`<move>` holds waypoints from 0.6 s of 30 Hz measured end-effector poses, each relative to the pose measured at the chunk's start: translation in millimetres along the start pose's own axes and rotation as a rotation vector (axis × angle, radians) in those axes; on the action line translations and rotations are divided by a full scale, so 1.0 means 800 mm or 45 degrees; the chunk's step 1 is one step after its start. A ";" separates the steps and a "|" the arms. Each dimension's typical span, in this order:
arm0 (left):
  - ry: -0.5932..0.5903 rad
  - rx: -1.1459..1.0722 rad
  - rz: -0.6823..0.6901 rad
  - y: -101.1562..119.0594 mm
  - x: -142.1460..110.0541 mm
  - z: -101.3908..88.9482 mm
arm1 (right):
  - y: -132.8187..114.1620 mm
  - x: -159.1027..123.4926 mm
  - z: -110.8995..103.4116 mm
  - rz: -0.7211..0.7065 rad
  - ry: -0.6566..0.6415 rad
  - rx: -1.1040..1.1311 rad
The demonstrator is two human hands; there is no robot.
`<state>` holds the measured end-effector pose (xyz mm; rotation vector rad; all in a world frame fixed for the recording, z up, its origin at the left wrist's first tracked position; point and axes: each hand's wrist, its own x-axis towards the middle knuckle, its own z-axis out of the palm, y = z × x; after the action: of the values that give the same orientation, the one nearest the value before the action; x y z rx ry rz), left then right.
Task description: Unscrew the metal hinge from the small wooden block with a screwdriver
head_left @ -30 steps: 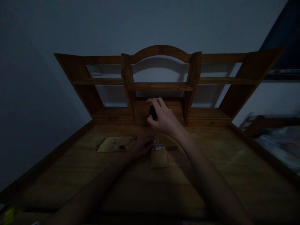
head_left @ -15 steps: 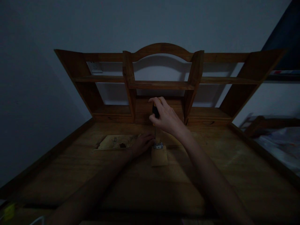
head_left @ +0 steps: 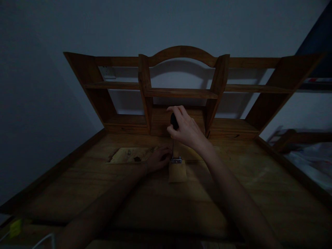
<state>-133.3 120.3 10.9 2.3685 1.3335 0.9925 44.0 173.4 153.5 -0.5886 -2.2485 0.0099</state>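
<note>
Little has changed: the right hand (head_left: 187,129) still pinches the screwdriver (head_left: 174,121) near-upright at the metal fitting (head_left: 176,160) by the wooden block (head_left: 177,172) on the counter (head_left: 272,193); the left hand (head_left: 157,159) curls alongside, grip unclear. Work there seems ongoing.

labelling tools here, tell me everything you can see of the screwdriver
The screwdriver stands nearly upright, its black, seemingly plastic handle showing a hint of orange-yellow below, gripped by the right hand. The thin shaft runs down close beside the left hand; contact there is unclear. Its tip, too dim to make out, seems to meet a hinge-like metal fitting.
</note>
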 end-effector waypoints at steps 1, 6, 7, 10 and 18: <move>0.005 -0.001 0.001 0.001 0.000 0.000 | 0.002 0.000 0.001 0.000 0.005 -0.019; 0.015 0.011 0.016 0.002 0.002 0.002 | 0.006 0.001 0.005 -0.035 0.033 -0.019; 0.013 0.003 0.012 0.001 0.002 0.003 | 0.005 0.002 0.005 -0.038 0.036 0.005; 0.011 0.005 -0.004 0.000 0.001 0.003 | 0.000 0.002 0.002 -0.015 0.036 0.060; 0.041 0.075 -0.005 0.000 0.000 0.004 | 0.003 0.001 0.001 0.026 -0.014 -0.041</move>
<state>-131.1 120.5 8.1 2.4013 1.3971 1.0074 44.1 176.1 153.2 -0.6302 -2.2566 -0.0133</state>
